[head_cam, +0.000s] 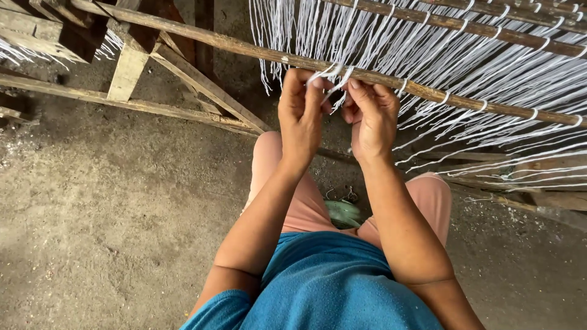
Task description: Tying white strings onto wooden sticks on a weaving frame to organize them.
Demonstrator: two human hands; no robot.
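Observation:
My left hand [299, 119] and my right hand [372, 116] are raised side by side against a long wooden rod [244, 47]. Both pinch the same white string [330, 82] where it loops over the rod, fingertips almost touching. Many more white strings [440, 61] hang knotted along this rod to the right and stretch up to a second rod [489, 27] behind it. The strings' loose ends dangle below the rod.
A rough wooden frame [128, 67] of slats and beams stands at the upper left, with more white threads [18, 52] on it. Below lies a dirt floor [110, 214]. My knees in pink trousers [293, 201] sit under the rod, a green object [342, 212] between them.

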